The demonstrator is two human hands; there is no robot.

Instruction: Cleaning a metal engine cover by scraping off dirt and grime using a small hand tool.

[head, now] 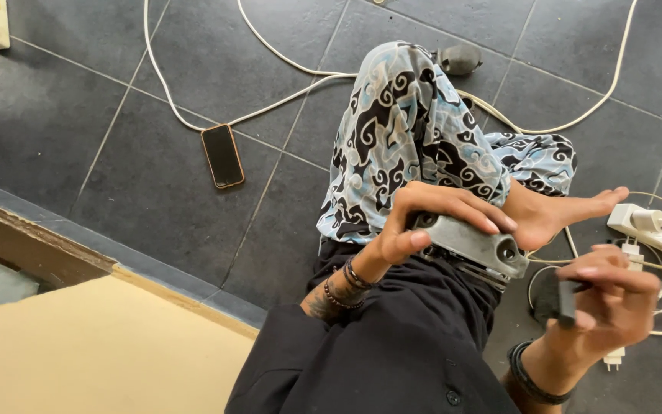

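My left hand [423, 222] grips a grey metal block-shaped part [478, 247] and holds it over my lap, fingers wrapped across its top. My right hand [607, 295] is lower right, blurred, fingers closed on a small dark narrow object [567, 300] held upright. The two hands are apart, with the right hand just to the right of the grey part. I sit cross-legged on dark floor tiles in blue patterned trousers [408, 130], with a bare foot [568, 211] beside the grey part.
A phone [222, 156] lies face up on the tiles at left. White cables [285, 96] cross the floor. A white power strip [657, 228] with plugs sits at right. A small grey object [460, 58] lies beyond my knee. A yellow surface [93, 353] fills the lower left.
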